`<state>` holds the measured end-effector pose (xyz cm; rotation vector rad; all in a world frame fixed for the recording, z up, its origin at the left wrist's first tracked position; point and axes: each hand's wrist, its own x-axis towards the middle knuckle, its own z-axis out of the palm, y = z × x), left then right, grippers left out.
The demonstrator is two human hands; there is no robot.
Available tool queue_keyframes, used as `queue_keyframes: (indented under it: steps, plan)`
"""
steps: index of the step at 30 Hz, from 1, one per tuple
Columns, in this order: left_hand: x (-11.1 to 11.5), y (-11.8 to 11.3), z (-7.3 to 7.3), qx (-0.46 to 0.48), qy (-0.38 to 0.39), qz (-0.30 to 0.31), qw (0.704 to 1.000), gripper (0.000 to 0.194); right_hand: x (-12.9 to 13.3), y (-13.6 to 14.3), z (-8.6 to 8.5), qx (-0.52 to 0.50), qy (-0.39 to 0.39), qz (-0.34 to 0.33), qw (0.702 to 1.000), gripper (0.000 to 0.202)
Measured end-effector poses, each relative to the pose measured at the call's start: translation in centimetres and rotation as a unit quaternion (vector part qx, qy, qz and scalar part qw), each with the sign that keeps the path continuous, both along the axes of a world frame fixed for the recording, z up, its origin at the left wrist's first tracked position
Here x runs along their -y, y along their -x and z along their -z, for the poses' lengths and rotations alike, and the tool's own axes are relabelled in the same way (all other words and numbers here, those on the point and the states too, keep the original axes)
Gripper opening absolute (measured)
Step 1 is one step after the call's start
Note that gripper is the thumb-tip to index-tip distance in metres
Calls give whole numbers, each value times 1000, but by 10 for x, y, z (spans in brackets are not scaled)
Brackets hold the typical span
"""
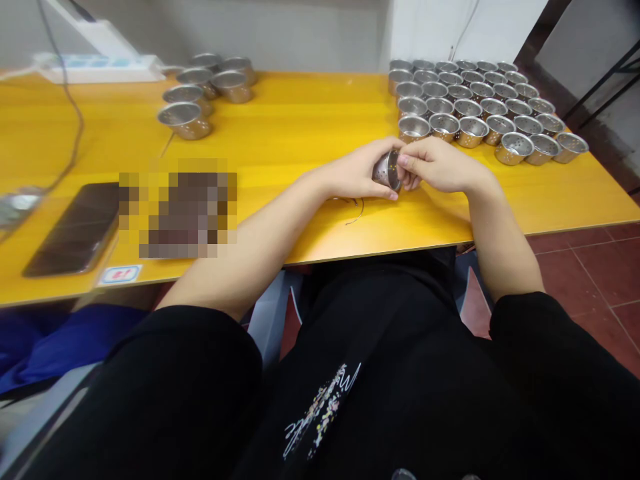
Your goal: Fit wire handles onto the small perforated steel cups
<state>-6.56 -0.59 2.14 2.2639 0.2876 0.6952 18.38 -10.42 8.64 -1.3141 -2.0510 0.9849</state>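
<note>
My left hand (363, 168) is wrapped round a small perforated metal cup (383, 172), tilted on its side with its mouth towards my right hand. At the cup's rim, the fingers of my right hand (440, 163) are pinched together. What they hold, if anything, is too small to make out. On the table just below my left hand lies a thin, curved wire-like strand (356, 212). Close behind both hands, several more perforated metal cups (473, 132) stand upright in rows.
The yellow table (310, 127) ends in front of my body. At the back left are several more metal cups (186, 121) and a white power strip (100, 69). A dark phone (75, 227), a blurred-out object (185, 213) and a small label (120, 274) lie left of my forearm.
</note>
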Motion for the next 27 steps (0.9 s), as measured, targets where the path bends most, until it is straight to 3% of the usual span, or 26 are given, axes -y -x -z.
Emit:
queue_keyframes:
  steps: [4,13,20,27]
  plan:
    - [-2,-1,3,12,-5,-13,1000,100,1,1,1,0,-12,26,1000,51]
    - [-1,-1,4,21,10,-8,1000,114,-1,-1,1,-11,24,7,1000,54]
    - [-3,-2,6,22,21,-1,1000,107,-3,-1,3,-12,26,0,1000,53]
    - [1,-1,6,6,28,6,1000,89,0,2,0,10,29,-18,999,48]
